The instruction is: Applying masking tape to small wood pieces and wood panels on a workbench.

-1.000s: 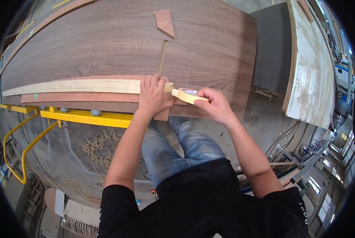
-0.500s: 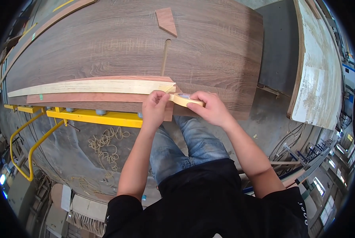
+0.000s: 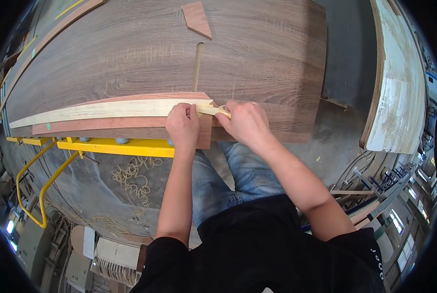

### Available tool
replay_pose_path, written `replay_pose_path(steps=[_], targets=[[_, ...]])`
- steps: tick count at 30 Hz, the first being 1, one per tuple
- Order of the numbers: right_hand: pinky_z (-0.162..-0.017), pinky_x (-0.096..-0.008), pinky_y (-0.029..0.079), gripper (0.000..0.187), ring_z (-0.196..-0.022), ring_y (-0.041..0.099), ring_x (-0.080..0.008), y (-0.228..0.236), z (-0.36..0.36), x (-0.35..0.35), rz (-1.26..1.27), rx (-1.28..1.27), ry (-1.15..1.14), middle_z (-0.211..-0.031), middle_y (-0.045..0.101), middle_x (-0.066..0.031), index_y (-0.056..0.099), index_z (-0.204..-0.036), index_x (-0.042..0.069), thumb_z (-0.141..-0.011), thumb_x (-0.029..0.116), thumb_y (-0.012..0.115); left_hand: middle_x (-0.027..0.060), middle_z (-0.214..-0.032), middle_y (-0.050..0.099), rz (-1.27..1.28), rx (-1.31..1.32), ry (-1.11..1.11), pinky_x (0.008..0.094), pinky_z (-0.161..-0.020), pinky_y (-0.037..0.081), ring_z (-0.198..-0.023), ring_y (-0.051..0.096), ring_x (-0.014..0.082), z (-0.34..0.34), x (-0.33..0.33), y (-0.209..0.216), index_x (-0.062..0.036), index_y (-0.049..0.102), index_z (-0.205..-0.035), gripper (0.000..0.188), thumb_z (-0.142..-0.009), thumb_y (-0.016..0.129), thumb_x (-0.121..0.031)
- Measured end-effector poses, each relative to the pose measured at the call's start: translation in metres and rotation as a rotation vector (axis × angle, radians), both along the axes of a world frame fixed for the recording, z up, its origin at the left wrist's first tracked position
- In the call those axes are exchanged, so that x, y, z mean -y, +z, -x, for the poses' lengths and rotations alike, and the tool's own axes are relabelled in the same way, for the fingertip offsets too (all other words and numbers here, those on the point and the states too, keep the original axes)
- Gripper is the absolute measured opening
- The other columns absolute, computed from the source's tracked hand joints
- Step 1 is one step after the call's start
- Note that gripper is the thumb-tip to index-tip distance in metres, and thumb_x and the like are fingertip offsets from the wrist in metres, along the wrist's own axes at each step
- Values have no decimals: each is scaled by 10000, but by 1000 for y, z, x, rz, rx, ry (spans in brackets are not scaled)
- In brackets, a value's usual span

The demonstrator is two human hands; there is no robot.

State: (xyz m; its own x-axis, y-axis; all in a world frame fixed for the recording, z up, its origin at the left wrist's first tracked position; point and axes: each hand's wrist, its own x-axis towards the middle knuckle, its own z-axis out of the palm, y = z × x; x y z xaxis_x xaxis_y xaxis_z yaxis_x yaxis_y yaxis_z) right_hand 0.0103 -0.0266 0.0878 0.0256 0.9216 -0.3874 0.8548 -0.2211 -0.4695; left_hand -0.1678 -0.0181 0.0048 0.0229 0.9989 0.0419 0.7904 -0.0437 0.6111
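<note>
A pale, tapering wood strip lies along a reddish wooden board at the near edge of a wood-grain panel. My right hand is wrapped round a roll of masking tape, which it mostly hides. A short length of tape stretches left from the roll across the strip's right end. At that tape's left end is my left hand, fingers curled and pinched on it just over the pale strip. The fingertips partly cover the tape there.
Farther back lie an angled reddish offcut and a narrow slot in the panel. A curved wood strip runs along the far left. Yellow metal framing borders the near side, with tangled cord on the floor. A stained white board stands right.
The right hand has turned over the tape roll, now hiding more of it. The left hand has shifted slightly left and down, and a length of tape shows between the hands.
</note>
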Motion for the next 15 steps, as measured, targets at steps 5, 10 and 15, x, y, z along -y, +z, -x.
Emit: replay_pose_path(steps=[5, 10, 15], targets=[[-707, -496, 563, 317, -728, 703, -396, -3, -2, -4, 7, 10, 15, -728, 698, -206, 706, -867, 25, -854, 341, 729, 117, -844, 639, 116, -8, 42, 429, -694, 501, -787, 629, 335, 2, -1, 7, -39, 631, -874, 161, -853, 749, -146], [-735, -493, 563, 312, -737, 706, -392, -8, -8, -5, 39, 34, 17, -734, 702, -208, 704, -864, 25, -858, 337, 717, 105, -995, 637, -31, -21, 142, 455, -875, 485, -1011, 609, 322, -1, -16, 24, -49, 678, -1017, 238, -831, 770, -166], [-784, -486, 552, 307, -719, 700, -382, -12, -1, -7, 14, 32, 49, -716, 695, -201, 694, -845, 39, -859, 344, 709, 95, -1134, 621, -125, -162, -432, 463, -988, 412, -1109, 566, 304, 23, -24, 1, -111, 692, -1115, 383, -773, 804, -243]])
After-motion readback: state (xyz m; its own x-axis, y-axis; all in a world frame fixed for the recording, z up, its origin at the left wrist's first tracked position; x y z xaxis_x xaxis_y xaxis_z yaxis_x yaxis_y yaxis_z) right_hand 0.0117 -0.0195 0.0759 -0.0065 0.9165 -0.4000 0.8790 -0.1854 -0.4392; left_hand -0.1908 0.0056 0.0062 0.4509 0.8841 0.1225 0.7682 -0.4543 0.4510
